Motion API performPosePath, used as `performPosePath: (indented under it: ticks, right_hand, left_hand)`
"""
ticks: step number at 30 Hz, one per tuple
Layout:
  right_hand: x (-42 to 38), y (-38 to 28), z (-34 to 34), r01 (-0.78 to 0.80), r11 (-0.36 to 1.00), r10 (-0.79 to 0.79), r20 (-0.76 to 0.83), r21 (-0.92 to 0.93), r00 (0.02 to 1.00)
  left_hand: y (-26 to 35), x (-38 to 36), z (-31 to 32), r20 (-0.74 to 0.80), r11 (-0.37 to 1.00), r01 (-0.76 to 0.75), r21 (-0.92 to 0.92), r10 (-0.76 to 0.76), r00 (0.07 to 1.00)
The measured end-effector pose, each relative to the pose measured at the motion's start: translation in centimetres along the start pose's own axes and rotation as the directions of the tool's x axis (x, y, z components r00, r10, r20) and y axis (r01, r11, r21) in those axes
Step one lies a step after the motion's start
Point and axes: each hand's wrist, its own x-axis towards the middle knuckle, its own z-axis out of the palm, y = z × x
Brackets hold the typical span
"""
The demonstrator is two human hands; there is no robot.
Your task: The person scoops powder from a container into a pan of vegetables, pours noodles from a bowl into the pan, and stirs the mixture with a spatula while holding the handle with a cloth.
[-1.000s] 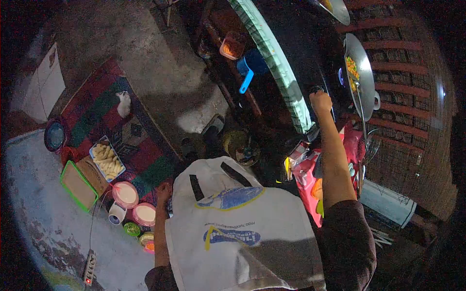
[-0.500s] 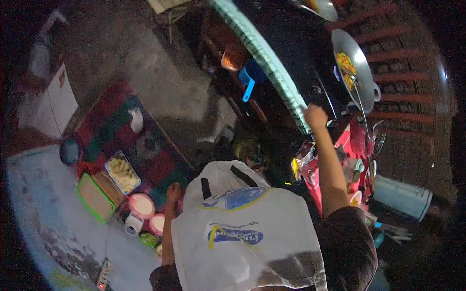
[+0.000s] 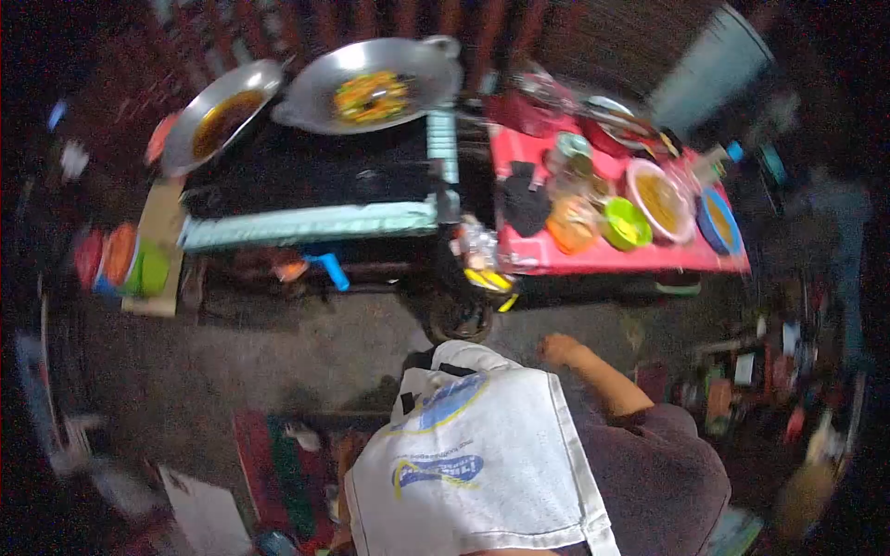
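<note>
My right hand [image 3: 558, 350] hangs in the air over the floor, below the front edge of the table with the pink cover [image 3: 556, 261]. It touches nothing that I can see, and its fingers are smeared by motion. On my left, only a bit of skin shows beside the white apron [image 3: 473, 482]; that hand's fingers are hidden. Ahead on the dark stove stand a wok with orange and green chopped food [image 3: 371, 97] and a second wok with brown liquid [image 3: 222, 120]. Neither hand is near the woks.
The pink table holds a pink bowl [image 3: 660, 199], a green bowl [image 3: 628, 224], an orange bowl [image 3: 573, 227] and a blue bowl [image 3: 718, 222]. A blue handle [image 3: 329, 271] sticks out under the stove's pale front edge [image 3: 315, 225]. Shelves with several items stand at right.
The view has swung round to face the stove and the pink table. My right hand has left the stove's pale edge. My left hand has slipped mostly behind the apron.
</note>
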Motion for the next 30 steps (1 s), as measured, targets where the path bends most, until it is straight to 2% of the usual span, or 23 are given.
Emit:
performPosePath:
  ticks: [4,6,7,8,9,11,12,13,15,16,17,18,19,20,21,22,23,24,25,27,28,29,30]
  right_hand:
    - [0.1,4.3,0.9,-0.147,0.985,0.153,-0.062,0.085,0.986]
    - [0.8,7.6,1.8,-0.059,0.987,0.087,-0.184,0.150,0.979]
    - [-0.2,8.8,1.1,-0.069,0.982,0.101,-0.188,0.173,0.977]
    - [-2.5,9.4,-0.9,-0.031,0.976,0.095,-0.288,0.218,0.953]
    - [-4.4,10.8,-2.6,0.011,0.967,0.090,-0.385,0.253,0.919]
    - [-6.2,15.6,-5.3,-0.002,0.883,0.293,-0.547,0.469,0.784]
    - [-6.8,18.5,-6.6,0.067,0.825,0.376,-0.635,0.561,0.675]
    - [-7.1,22.2,-7.9,0.156,0.763,0.462,-0.698,0.627,0.546]
    - [-6.6,30.9,-10.1,0.232,0.827,0.480,-0.858,0.512,0.182]
    - [-6.9,34.8,-12.3,0.278,0.738,0.595,-0.787,0.615,0.160]
    - [-7.3,38.5,-14.1,0.309,0.732,0.621,-0.781,0.607,0.063]
    - [-6.8,42.5,-15.7,0.381,0.650,0.703,-0.711,0.658,0.028]
    - [-6.0,46.3,-17.1,0.454,0.561,0.776,-0.631,0.693,0.004]
    - [-4.6,50.1,-18.0,0.507,0.542,0.776,-0.630,0.671,0.004]
    - [-2.7,53.4,-19.1,0.561,0.524,0.774,-0.633,0.641,0.002]
    - [-1.1,55.7,-20.3,0.569,0.520,0.770,-0.638,0.637,0.010]
    - [0.6,57.4,-21.0,0.461,0.609,0.727,-0.687,0.645,0.000]
    - [2.0,58.7,-21.6,0.346,0.688,0.680,-0.733,0.638,-0.002]
    - [3.0,59.1,-22.3,0.353,0.682,0.681,-0.732,0.641,0.012]
    - [4.7,59.2,-23.2,0.293,0.551,0.671,-0.624,0.781,0.401]
    - [5.0,59.1,-23.4,0.294,0.547,0.672,-0.620,0.784,0.405]
    - [5.2,58.8,-23.5,0.406,0.312,0.624,-0.507,0.859,0.594]
    - [5.5,58.1,-23.6,0.444,0.048,0.504,-0.406,0.895,0.762]
  left_hand:
    - [6.2,5.1,-0.2,0.167,0.979,-0.176,0.099,0.158,0.973]
    - [10.1,6.1,1.7,0.253,0.963,-0.250,0.100,0.218,0.943]
    - [12.5,6.5,2.9,0.299,0.960,-0.266,0.091,0.228,0.927]
    - [15.6,6.3,4.6,0.334,0.965,-0.252,0.076,0.213,0.918]
    - [21.7,4.4,7.1,0.375,0.987,-0.147,0.070,0.111,0.920]
    - [34.2,0.4,12.0,0.442,0.994,0.067,0.087,-0.099,0.891]
    - [32.5,3.5,15.1,0.509,0.976,0.198,-0.094,-0.124,0.852]
    - [36.1,3.0,18.0,0.513,0.978,0.186,-0.096,-0.111,0.851]
    - [42.9,0.6,23.9,0.617,0.995,0.043,-0.087,0.020,0.787]
    - [46.1,-0.5,26.9,0.659,0.996,0.005,-0.091,0.056,0.750]
    - [48.7,-1.3,29.8,0.700,0.995,-0.030,-0.098,0.090,0.709]
    - [50.5,-1.7,32.4,0.700,0.996,-0.024,-0.089,0.080,0.710]
    - [52.1,-1.9,34.6,0.747,0.990,-0.137,-0.031,0.114,0.655]
    - [53.7,-2.2,36.6,0.791,0.968,-0.252,0.015,0.143,0.595]
    - [55.7,-2.9,38.3,0.784,0.968,-0.251,0.015,0.145,0.603]
    - [58.0,-4.2,39.4,0.792,0.949,-0.314,0.011,0.184,0.582]
    - [59.7,-5.1,40.1,0.799,0.927,-0.374,0.011,0.217,0.561]
    - [60.8,-5.2,41.0,0.804,0.933,-0.361,0.008,0.209,0.557]
    - [61.6,-5.0,41.5,0.798,0.935,-0.353,0.018,0.199,0.568]
    - [63.3,-4.5,42.5,0.796,0.944,-0.328,0.046,0.164,0.583]
    - [64.1,-4.3,43.0,0.789,0.949,-0.313,-0.047,0.227,0.570]
    - [65.1,-3.9,43.7,0.786,0.949,-0.311,-0.045,0.226,0.576]
    - [66.2,-3.5,44.4,0.775,0.974,-0.217,-0.071,0.190,0.602]
